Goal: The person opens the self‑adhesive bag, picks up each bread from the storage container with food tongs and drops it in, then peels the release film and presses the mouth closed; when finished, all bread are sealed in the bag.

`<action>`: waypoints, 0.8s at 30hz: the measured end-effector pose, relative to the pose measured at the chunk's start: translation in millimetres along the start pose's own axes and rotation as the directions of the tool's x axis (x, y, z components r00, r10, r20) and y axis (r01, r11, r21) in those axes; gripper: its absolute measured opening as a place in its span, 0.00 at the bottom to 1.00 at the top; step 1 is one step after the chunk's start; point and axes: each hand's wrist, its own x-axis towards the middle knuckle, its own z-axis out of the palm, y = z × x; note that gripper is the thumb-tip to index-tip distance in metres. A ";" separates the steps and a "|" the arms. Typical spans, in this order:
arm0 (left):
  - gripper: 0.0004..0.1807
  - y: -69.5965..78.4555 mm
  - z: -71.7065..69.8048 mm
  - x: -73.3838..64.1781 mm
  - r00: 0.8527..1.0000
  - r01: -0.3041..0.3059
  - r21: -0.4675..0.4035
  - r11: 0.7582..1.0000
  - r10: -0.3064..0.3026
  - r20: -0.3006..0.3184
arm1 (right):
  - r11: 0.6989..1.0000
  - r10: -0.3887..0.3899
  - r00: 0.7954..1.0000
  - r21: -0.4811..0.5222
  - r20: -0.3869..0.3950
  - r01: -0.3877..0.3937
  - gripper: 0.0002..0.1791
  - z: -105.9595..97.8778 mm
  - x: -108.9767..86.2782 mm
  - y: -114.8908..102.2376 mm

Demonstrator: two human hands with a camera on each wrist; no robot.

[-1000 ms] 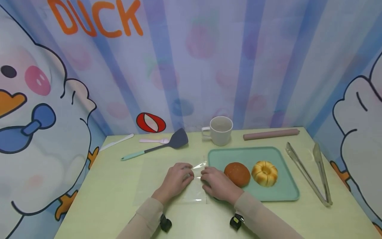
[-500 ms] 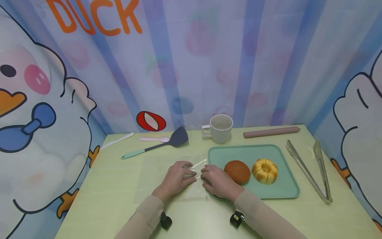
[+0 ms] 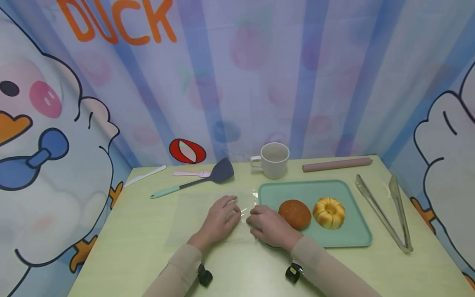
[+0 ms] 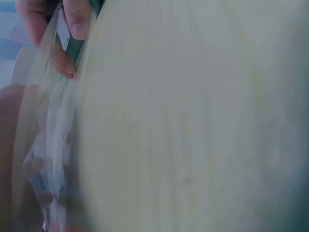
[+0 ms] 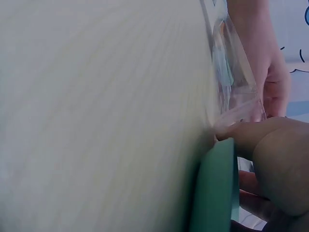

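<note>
A clear plastic bag (image 3: 193, 220) lies flat at the centre of the table, left of the green tray (image 3: 304, 192). My left hand (image 3: 219, 216) is over its right part, fingers bent and thumb near them, gripping the film. In the right wrist view, the plastic bag (image 5: 236, 96) is raised off the table between the hands. My right hand (image 3: 272, 225) pinches the bag's right edge beside the tray's left rim. Its thumb (image 5: 246, 135) shows at the film in the right wrist view. Several fingertips of the left hand are blurred behind film in the left wrist view.
A round brown bun (image 3: 295, 215) and a ring-shaped bread (image 3: 329, 213) sit on the tray. Behind stand a white mug (image 3: 275, 161), a rolling pin (image 3: 337, 165), a spatula (image 3: 219, 173), a pink fork (image 3: 191, 174) and a white knife (image 3: 145, 175). Metal tongs (image 3: 386, 214) lie right.
The left hand has shifted slightly left and away, its index finger more extended. The right hand has moved a little left. The glossy fold of film between the hands has changed shape.
</note>
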 end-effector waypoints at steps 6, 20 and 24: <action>0.04 0.6 -0.9 -0.2 0.990 0.129 -0.037 0.991 -0.127 0.061 | 1.000 0.016 1.000 0.009 0.019 -0.016 0.18 -0.2 0.1 -0.9; 0.07 -6.1 -0.7 -2.7 0.991 0.134 -0.193 0.972 -0.135 0.010 | 1.000 0.015 0.999 0.012 0.045 -0.016 0.20 0.0 1.0 -1.2; 0.05 -8.7 0.6 -3.0 0.991 0.133 -0.167 0.977 -0.136 -0.007 | 1.000 0.006 0.999 0.010 0.034 -0.006 0.20 0.5 1.5 -0.5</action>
